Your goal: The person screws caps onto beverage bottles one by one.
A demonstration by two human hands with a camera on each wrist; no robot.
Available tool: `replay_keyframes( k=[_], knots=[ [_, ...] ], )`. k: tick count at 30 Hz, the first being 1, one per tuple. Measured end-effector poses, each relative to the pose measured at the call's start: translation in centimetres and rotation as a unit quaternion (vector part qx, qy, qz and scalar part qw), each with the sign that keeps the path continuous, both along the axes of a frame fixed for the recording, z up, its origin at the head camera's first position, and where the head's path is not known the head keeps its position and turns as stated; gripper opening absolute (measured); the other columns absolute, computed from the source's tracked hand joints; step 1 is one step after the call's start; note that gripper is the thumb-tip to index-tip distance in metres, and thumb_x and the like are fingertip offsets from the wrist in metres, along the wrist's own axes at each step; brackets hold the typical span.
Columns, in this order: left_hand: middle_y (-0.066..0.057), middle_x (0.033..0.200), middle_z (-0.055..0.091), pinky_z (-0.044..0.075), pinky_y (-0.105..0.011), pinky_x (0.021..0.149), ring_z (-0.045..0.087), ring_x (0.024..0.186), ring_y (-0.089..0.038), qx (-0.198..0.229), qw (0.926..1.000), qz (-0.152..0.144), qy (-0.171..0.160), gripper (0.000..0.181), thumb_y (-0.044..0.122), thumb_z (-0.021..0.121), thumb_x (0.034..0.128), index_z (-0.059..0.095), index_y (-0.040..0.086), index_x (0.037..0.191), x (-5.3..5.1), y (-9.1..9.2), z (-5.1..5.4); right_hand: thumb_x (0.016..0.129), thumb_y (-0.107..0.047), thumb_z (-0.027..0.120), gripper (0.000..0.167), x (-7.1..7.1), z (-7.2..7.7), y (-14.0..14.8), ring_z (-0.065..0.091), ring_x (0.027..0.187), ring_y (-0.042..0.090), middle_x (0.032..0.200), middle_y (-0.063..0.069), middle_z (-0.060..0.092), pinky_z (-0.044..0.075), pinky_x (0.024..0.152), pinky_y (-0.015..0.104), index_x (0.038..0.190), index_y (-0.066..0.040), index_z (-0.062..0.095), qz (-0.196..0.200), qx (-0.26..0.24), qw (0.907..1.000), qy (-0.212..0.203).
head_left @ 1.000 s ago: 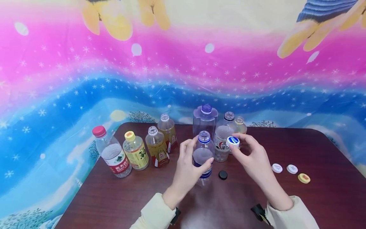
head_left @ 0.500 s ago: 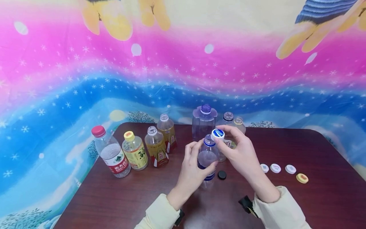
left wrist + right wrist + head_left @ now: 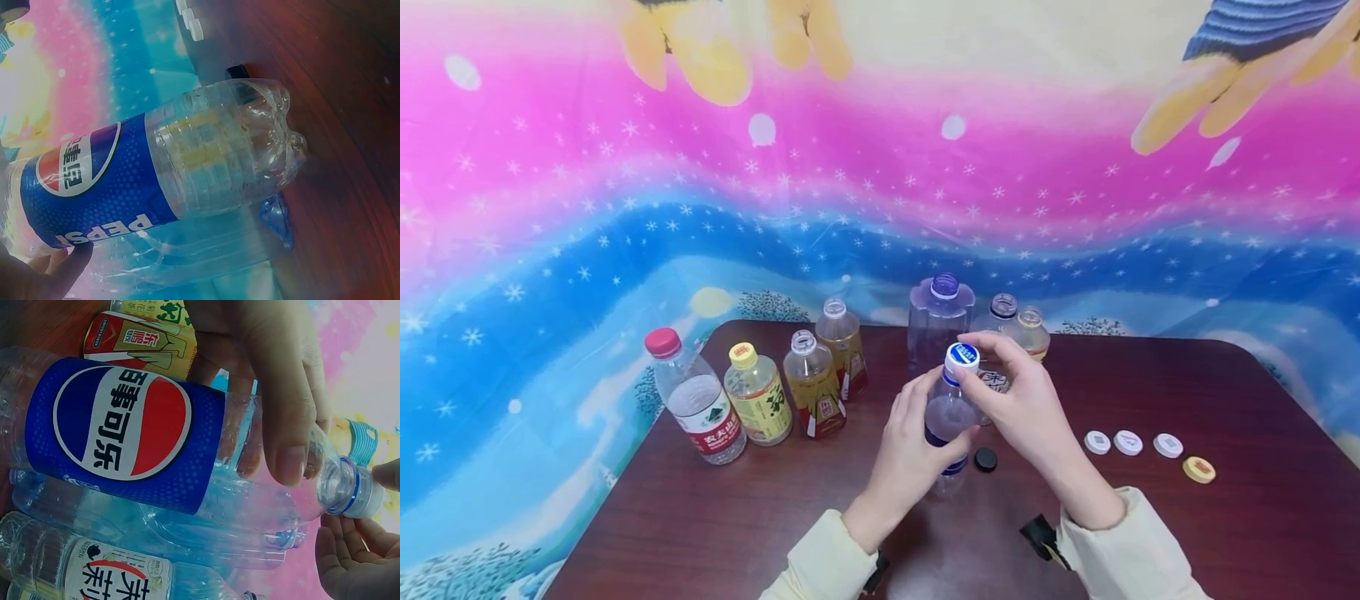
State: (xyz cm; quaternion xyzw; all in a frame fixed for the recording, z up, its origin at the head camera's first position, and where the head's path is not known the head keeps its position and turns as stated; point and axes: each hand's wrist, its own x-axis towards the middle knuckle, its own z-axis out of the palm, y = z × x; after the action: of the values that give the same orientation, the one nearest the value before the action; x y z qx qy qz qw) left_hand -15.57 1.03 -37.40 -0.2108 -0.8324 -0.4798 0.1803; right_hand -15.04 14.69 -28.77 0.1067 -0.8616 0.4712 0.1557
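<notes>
Dk-red tbl (image 3: 752, 500), snowflake backdrop (image 3: 880, 183) past far edge; 4 caps (image 3: 1127, 442) twd R edge. L hand (image 3: 910, 442) grips Pepsi btl (image 3: 125, 425), R hand (image 3: 1026, 404) pinches wht cap (image 3: 962, 357) on top.

My sleeves (image 3: 1127, 546) are pale cream and look padded. A black strap-like piece (image 3: 1040, 536) shows at each cuff (image 3: 848, 537), the right one edged with yellow.

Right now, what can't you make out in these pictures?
Head view: much of the label on the Pepsi bottle, covered by the left fingers.
Head view: much of the clear bottle with the dark neck ring, behind the right fingers.
Left wrist view: the Pepsi bottle's neck and white cap, cut off by the left edge.
Head view: print on the loose white caps, too small.
</notes>
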Motion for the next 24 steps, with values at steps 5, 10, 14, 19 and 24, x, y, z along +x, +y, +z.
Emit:
replay_keyframes(
  k=[5, 10, 14, 19, 24],
  knots=[
    [-0.002, 0.134, 0.050, 0.052, -0.039, 0.096, 0.049, 0.121, -0.017, 0.002, 0.9999, -0.003, -0.012, 0.072, 0.032, 0.076, 0.0804, 0.038, 0.020, 0.140, 0.06, -0.04, -0.05, 0.088, -0.016, 0.068, 0.034, 0.00, -0.18, -0.06, 0.060, 0.096, 0.011, 0.111, 0.009, 0.066, 0.051, 0.078, 0.020, 0.120, -0.008, 0.062, -0.001, 0.000, 1.0000, -0.002],
    [-0.002, 0.134, 0.050, 0.052, -0.040, 0.096, 0.049, 0.122, -0.017, 0.004, 0.9999, -0.002, -0.009, 0.073, 0.032, 0.076, 0.0800, 0.038, 0.022, 0.141, 0.05, -0.08, -0.09, 0.087, -0.017, 0.069, 0.034, 0.16, -0.16, -0.16, 0.059, 0.096, 0.014, 0.110, 0.008, 0.066, 0.050, 0.078, 0.020, 0.120, -0.008, 0.063, -0.004, 0.006, 1.0000, -0.003],
    [-0.002, 0.134, 0.049, 0.052, -0.040, 0.096, 0.048, 0.122, -0.017, 0.006, 0.9999, -0.004, -0.009, 0.073, 0.031, 0.077, 0.0796, 0.037, 0.023, 0.141, 0.07, -0.07, -0.12, 0.086, -0.018, 0.070, 0.033, 0.18, -0.15, -0.19, 0.059, 0.094, 0.016, 0.108, 0.008, 0.066, 0.050, 0.076, 0.021, 0.117, -0.008, 0.062, -0.008, 0.004, 0.9999, -0.012],
    [-0.002, 0.133, 0.050, 0.052, -0.040, 0.096, 0.049, 0.121, -0.017, 0.006, 1.0000, -0.002, -0.004, 0.074, 0.030, 0.078, 0.0790, 0.038, 0.022, 0.141, 0.05, -0.04, -0.22, 0.088, -0.016, 0.068, 0.040, 0.02, -0.27, -0.06, 0.060, 0.105, 0.020, 0.117, 0.011, 0.063, 0.050, 0.086, 0.024, 0.124, -0.005, 0.056, 0.017, -0.001, 0.9997, -0.017],
    [-0.003, 0.131, 0.050, 0.052, -0.039, 0.095, 0.049, 0.119, -0.017, 0.002, 1.0000, 0.000, -0.004, 0.075, 0.031, 0.077, 0.0791, 0.037, 0.023, 0.141, 0.03, -0.06, -0.23, 0.092, -0.012, 0.060, 0.042, 0.21, -0.81, 0.47, 0.056, 0.108, 0.008, 0.130, 0.009, 0.059, 0.047, 0.088, 0.015, 0.134, -0.009, 0.054, 0.052, 0.007, 0.9985, 0.013]
  ],
)
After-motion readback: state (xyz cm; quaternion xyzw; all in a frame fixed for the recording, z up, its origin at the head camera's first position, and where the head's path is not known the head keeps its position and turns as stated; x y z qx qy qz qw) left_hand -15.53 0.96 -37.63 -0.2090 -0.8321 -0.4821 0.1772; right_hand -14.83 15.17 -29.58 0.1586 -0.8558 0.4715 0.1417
